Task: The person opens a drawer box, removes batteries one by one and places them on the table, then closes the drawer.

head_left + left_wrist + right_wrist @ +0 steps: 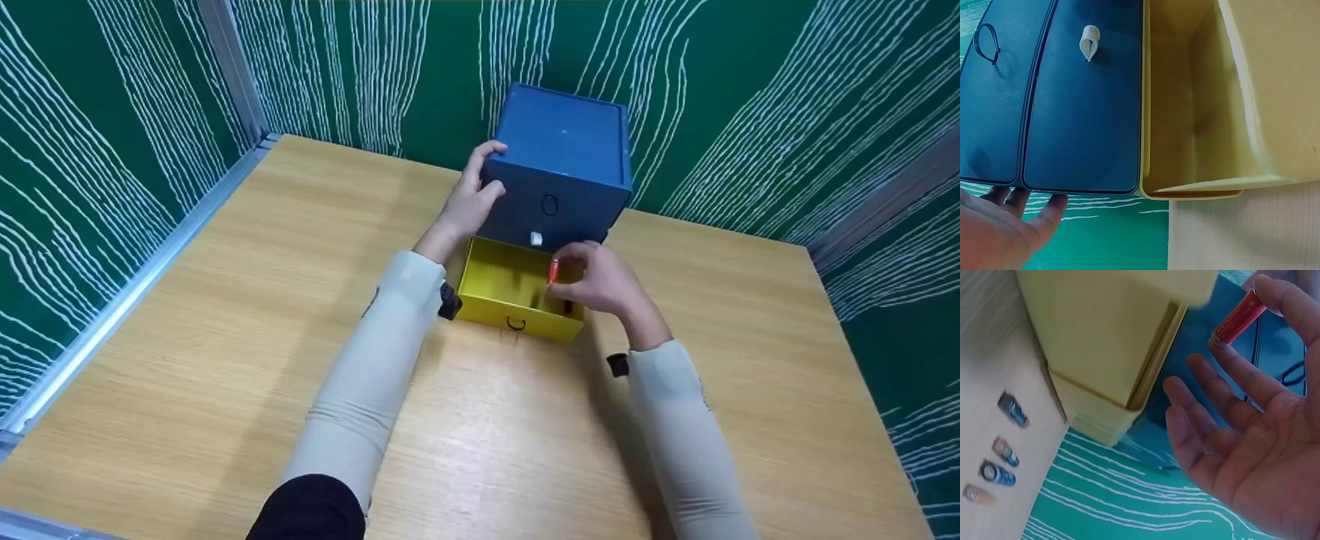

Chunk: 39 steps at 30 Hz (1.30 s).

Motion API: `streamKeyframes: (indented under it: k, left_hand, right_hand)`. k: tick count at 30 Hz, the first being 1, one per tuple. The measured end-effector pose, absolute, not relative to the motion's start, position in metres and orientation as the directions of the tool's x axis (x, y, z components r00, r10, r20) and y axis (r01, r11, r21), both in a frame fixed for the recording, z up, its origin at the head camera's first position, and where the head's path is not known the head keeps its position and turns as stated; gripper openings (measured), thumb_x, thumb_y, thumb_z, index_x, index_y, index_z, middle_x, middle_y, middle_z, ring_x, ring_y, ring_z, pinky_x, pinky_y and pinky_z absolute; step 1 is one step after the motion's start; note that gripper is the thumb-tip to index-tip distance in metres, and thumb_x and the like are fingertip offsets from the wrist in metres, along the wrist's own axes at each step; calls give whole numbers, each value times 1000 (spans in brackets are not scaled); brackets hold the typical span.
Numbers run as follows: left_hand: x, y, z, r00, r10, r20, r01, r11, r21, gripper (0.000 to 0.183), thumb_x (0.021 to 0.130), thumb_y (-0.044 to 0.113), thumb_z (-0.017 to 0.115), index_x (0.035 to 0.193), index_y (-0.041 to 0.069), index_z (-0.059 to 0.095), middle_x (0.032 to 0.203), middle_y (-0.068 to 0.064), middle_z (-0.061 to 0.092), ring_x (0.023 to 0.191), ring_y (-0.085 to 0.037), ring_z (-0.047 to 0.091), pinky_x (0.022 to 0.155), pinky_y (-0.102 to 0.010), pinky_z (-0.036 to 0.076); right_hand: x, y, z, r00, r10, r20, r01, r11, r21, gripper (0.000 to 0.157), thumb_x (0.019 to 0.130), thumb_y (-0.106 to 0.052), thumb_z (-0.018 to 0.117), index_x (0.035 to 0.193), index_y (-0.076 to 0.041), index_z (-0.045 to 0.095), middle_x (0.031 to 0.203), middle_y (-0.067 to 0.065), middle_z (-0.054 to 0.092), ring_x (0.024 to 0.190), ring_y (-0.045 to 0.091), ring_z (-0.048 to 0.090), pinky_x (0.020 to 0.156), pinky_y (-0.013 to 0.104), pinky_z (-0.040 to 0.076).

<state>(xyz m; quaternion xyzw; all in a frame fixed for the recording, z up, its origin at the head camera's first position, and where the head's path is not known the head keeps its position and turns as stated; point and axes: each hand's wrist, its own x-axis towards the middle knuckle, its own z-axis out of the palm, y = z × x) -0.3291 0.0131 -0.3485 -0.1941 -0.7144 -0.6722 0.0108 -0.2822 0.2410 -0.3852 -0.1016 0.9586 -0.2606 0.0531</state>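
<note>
A blue drawer box (564,135) stands near the back wall with its yellow bottom drawer (491,311) pulled out. At the box's left side, my left hand (469,202) touches the edge; in the left wrist view its fingertips (1053,208) rest against the side. My right hand (604,277) pinches a red battery (1238,319) by its two ends, between thumb and a fingertip, above the drawer's right part. Its other fingers stay loosely bent and hold nothing. A small dark thing (568,306) shows near the drawer's right wall, too small to identify.
Several batteries (997,472) are on the table beside the box in the right wrist view. The upper drawers carry a white loop pull (1090,42) and a black loop pull (988,45). Green walls with white lines (390,67) enclose the wooden table (225,322).
</note>
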Motion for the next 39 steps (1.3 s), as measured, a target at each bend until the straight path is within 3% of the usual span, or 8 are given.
streamKeyframes:
  k: [8, 18, 23, 29, 39]
  left_hand:
    - [-330, 12, -349, -921, 271, 281, 292, 1, 956, 44, 87, 9, 36, 127, 26, 29, 142, 5, 15, 123, -17, 26, 100, -39, 26]
    - [-329, 11, -349, -926, 269, 265, 277, 5, 961, 44, 87, 9, 36, 126, 28, 29, 142, 4, 16, 121, -18, 29, 97, -38, 29]
    - [-330, 12, -349, -930, 272, 246, 256, 1, 967, 43, 88, 11, 36, 125, 31, 29, 142, 7, 16, 122, -18, 28, 99, -39, 27]
    - [-329, 12, -348, -927, 267, 264, 275, 6, 961, 45, 87, 10, 37, 126, 29, 29, 143, 8, 15, 124, -16, 26, 102, -39, 24]
    - [-333, 13, -351, -927, 258, 271, 281, 3, 960, 45, 86, 9, 37, 126, 30, 30, 143, 7, 16, 124, -15, 26, 102, -39, 24]
  right_hand:
    - [-281, 254, -381, -977, -198, -76, -128, 838, -531, 49, 61, -46, 73, 101, -24, 56, 107, 2, 51, 96, 22, 44, 57, 28, 50]
    - [-279, 272, -383, -980, -182, -75, -124, 867, -482, 56, 60, -51, 71, 105, -21, 56, 110, 1, 52, 101, 24, 44, 78, 40, 46]
    - [-278, 285, -385, -983, -170, -63, -122, 877, -465, 56, 61, -52, 70, 106, -22, 56, 110, 1, 51, 100, 26, 47, 79, 42, 45]
    - [-275, 300, -389, -988, -142, -65, -95, 877, -472, 58, 60, -53, 70, 107, -21, 56, 112, 3, 51, 99, 27, 47, 71, 38, 49]
    - [-271, 318, -393, -992, -108, -67, -67, 895, -441, 61, 63, -53, 68, 110, -16, 54, 115, 8, 51, 102, 31, 46, 82, 46, 43]
